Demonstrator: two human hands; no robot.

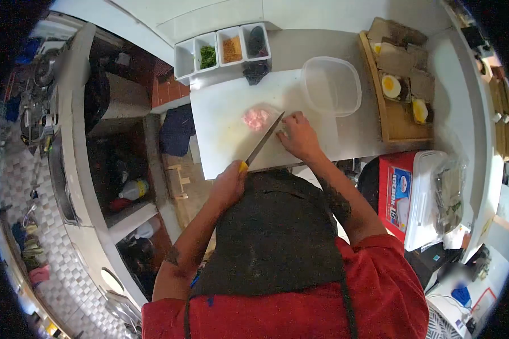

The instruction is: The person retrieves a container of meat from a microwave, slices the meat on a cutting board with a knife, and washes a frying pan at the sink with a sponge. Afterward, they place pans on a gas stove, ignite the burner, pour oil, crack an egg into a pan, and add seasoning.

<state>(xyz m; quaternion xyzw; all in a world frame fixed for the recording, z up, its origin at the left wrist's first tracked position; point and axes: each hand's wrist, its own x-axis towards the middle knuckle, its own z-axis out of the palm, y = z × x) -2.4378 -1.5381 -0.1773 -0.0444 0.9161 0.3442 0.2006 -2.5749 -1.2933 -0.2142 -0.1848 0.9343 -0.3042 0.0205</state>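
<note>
One knife (pixel 267 137) over white cutting board (pixel 220 152): likely stiff, light; left hand (pixel 230 183) wrapped round yellow handle (pixel 243 167), best hold. Right hand (pixel 297 134): fingers curled near knife, pinch unclear. Pink chopped pieces (pixel 256 118) alongside: probably soft, slippery.

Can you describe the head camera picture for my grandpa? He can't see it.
A person's left hand holds a yellow-handled knife over a white board, the right hand near the knife's tip. Pink food pieces lie beside the knife, left of a clear tub.
</note>
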